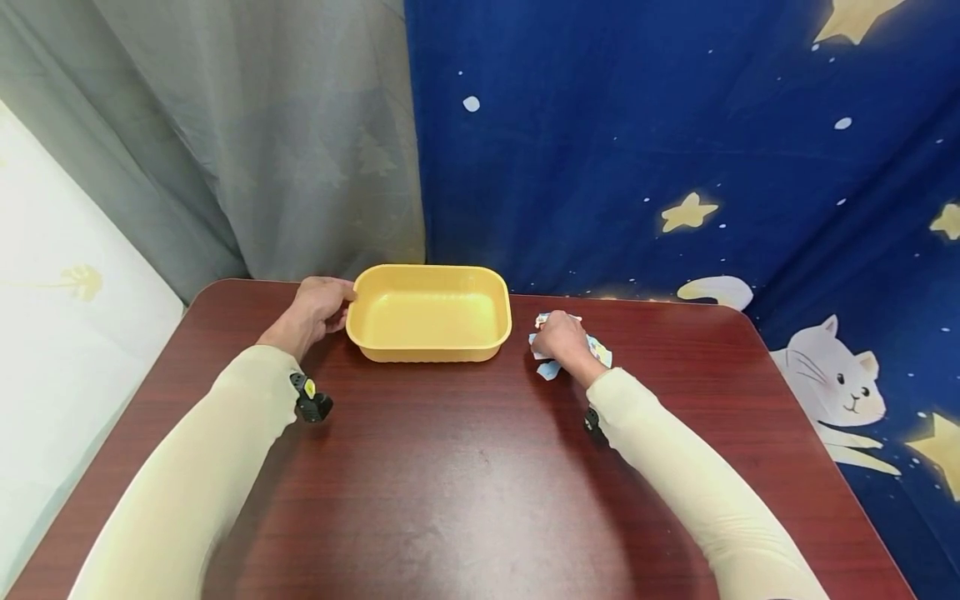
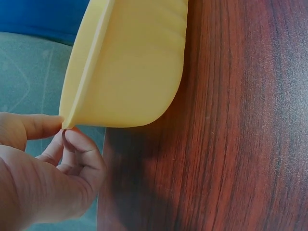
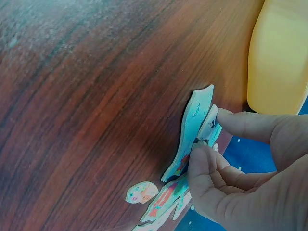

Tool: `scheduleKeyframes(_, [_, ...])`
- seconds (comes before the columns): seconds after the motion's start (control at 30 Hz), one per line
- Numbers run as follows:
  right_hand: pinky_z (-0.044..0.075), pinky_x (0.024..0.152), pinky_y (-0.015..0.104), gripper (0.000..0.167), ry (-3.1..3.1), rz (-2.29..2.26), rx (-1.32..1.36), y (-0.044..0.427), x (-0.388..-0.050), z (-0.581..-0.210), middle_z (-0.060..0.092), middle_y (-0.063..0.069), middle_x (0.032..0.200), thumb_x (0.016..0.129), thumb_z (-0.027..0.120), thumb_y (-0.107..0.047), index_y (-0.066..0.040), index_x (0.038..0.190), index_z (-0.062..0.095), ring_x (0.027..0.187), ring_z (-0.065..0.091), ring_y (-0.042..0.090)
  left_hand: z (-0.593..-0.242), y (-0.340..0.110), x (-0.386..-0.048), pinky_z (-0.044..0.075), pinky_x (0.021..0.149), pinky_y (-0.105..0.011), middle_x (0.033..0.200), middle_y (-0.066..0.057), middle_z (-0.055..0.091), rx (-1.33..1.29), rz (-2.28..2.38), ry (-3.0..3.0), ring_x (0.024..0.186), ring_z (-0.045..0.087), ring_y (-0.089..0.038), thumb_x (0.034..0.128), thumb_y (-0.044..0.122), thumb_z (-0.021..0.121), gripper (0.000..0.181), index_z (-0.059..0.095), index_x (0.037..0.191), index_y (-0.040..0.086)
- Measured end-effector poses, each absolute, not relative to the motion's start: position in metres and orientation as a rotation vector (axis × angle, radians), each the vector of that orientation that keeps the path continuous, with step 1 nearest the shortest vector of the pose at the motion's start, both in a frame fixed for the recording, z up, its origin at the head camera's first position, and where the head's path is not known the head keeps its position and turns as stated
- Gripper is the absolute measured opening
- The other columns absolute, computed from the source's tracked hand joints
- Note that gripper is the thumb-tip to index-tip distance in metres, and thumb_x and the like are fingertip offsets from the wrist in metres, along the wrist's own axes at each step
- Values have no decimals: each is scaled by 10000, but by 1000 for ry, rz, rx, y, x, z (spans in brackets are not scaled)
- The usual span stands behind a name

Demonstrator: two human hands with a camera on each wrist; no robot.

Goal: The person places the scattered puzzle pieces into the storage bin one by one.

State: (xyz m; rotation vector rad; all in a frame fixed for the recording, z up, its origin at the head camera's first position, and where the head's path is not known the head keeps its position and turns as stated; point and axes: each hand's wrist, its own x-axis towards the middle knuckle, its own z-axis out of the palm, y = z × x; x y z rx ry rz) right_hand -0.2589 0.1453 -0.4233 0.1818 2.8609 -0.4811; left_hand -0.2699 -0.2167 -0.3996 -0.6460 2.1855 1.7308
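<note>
A yellow plastic basin (image 1: 429,355) stands at the far edge of the table, with nothing inside it. My left hand (image 1: 321,302) pinches its left rim between thumb and fingers; the left wrist view shows the basin's corner (image 2: 130,82) there. To the right of the basin, my right hand (image 1: 564,340) bends down over several flat printed puzzle pieces (image 1: 600,352). In the right wrist view its thumb and forefinger pinch one small light-blue puzzle piece (image 3: 209,126). Beside it lie a long curved piece (image 3: 195,120) and a small rounded piece (image 3: 142,192); the hand partly covers the others.
The dark red-brown table (image 1: 450,483) has a glossy wood grain. Behind it hang a grey curtain (image 1: 315,150) and a blue curtain (image 1: 570,167) with stars and a cat. A white panel (image 1: 60,333) borders the left side.
</note>
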Motion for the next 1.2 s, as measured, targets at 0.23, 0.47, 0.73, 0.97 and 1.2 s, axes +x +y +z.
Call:
scheduleKeyframes(0.23, [446, 541, 264, 233, 2793, -551, 282, 146, -263, -424, 599, 61, 766, 718, 734, -126, -152, 604, 533, 685, 568, 230, -400, -218, -270, 481, 531, -189, 734, 13, 547, -637, 1734, 2177, 548, 500, -60, 984, 145, 502, 408, 469, 1379, 45])
scheduleKeyframes(0.47, [442, 526, 256, 207, 2773, -609, 294, 149, -264, -426, 598, 53, 729, 708, 746, -118, -143, 616, 562, 663, 568, 221, -400, -217, -269, 483, 530, -189, 782, -14, 545, -652, 1718, 2189, 564, 507, -76, 990, 154, 497, 389, 478, 1366, 55])
scheduleKeyframes(0.73, [431, 562, 247, 164, 2802, -644, 269, 149, -263, -427, 592, 41, 730, 762, 709, -129, -141, 658, 583, 696, 557, 220, -401, -217, -269, 479, 520, -188, 743, -3, 532, -662, 1726, 2193, 536, 496, -71, 986, 145, 496, 372, 490, 1344, 45])
scheduleKeyframes(0.97, [422, 526, 226, 180, 2801, -739, 255, 155, -267, -431, 589, 37, 691, 839, 611, -142, -94, 666, 624, 624, 536, 186, -400, -216, -268, 485, 533, -192, 751, 4, 531, -668, 1720, 2190, 543, 498, -70, 986, 155, 505, 372, 496, 1345, 58])
scheduleKeyframes(1.2, [527, 531, 196, 117, 2437, -1270, 360, 162, -273, -426, 562, 33, 684, 847, 651, -5, 47, 952, 659, 523, 558, 73, -400, -217, -268, 488, 534, -197, 744, 4, 529, -662, 1718, 2186, 548, 503, -75, 988, 155, 511, 374, 495, 1349, 59])
